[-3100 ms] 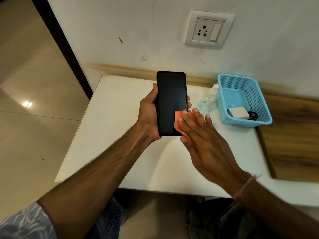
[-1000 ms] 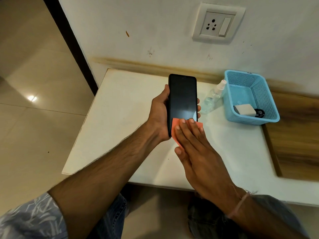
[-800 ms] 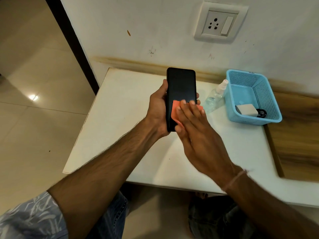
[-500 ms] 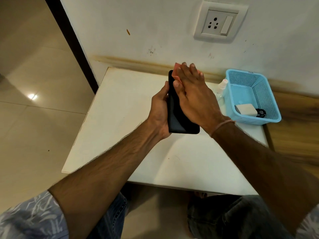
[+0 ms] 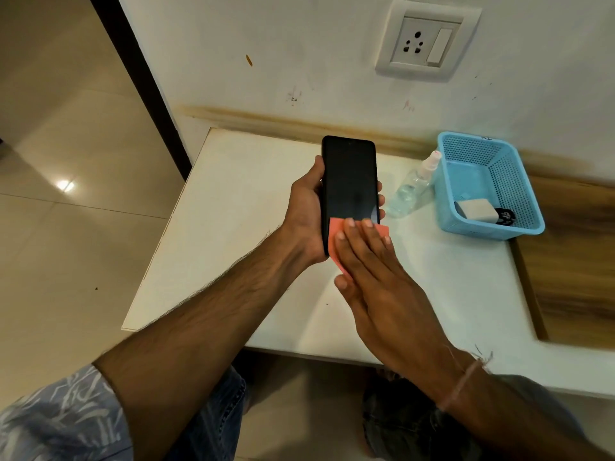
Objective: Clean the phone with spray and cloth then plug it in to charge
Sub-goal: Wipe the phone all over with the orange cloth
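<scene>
Cloth [image 5: 334, 235] over phone [image 5: 349, 181] bottom edge, basket [image 5: 479, 231] apart

Glossy phone [image 5: 349, 181] glass; perforated plastic basket [image 5: 499, 181]; matt tabletop [image 5: 239, 211].

Left hand [image 5: 304, 211] grips an upright black smartphone [image 5: 349, 181] above the white tabletop [image 5: 233, 211] while the flat right hand [image 5: 372, 271] presses a folded orange cloth [image 5: 336, 237] on its lower screen; clear spray bottle [image 5: 412, 188] beside a light-blue perforated plastic basket [image 5: 499, 181].
</scene>
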The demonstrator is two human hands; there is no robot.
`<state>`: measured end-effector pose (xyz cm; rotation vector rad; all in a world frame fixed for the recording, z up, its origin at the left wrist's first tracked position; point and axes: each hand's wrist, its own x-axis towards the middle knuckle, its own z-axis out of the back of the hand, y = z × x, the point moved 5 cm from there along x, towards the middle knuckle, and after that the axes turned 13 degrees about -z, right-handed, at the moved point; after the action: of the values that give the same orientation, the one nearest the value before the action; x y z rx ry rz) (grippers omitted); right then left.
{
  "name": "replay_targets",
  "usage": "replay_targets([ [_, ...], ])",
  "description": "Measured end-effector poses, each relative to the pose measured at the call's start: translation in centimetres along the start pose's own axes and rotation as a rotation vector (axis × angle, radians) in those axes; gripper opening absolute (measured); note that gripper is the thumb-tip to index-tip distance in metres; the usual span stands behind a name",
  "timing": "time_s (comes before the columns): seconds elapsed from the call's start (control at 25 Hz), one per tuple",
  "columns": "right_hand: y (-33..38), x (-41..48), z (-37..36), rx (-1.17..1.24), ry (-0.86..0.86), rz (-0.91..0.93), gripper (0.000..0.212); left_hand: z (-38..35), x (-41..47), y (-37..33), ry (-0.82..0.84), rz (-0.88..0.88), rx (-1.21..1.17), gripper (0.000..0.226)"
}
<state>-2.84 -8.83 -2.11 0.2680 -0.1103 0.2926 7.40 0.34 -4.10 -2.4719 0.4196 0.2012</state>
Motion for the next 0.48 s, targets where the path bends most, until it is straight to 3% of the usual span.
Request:
replay_targets([
  [0.24, -0.4, 3.1, 0.9, 0.100, 0.074, -0.029, 0.055, 0.0, 0.0, 0.0, 0.003, -0.029, 0.012, 0.079],
  [0.48, -0.9, 12.3, 2.3, 0.094, 0.023, -0.135, 0.051, -0.4, 0.1, 0.3, -0.009, -0.046, -0.068, 0.060],
])
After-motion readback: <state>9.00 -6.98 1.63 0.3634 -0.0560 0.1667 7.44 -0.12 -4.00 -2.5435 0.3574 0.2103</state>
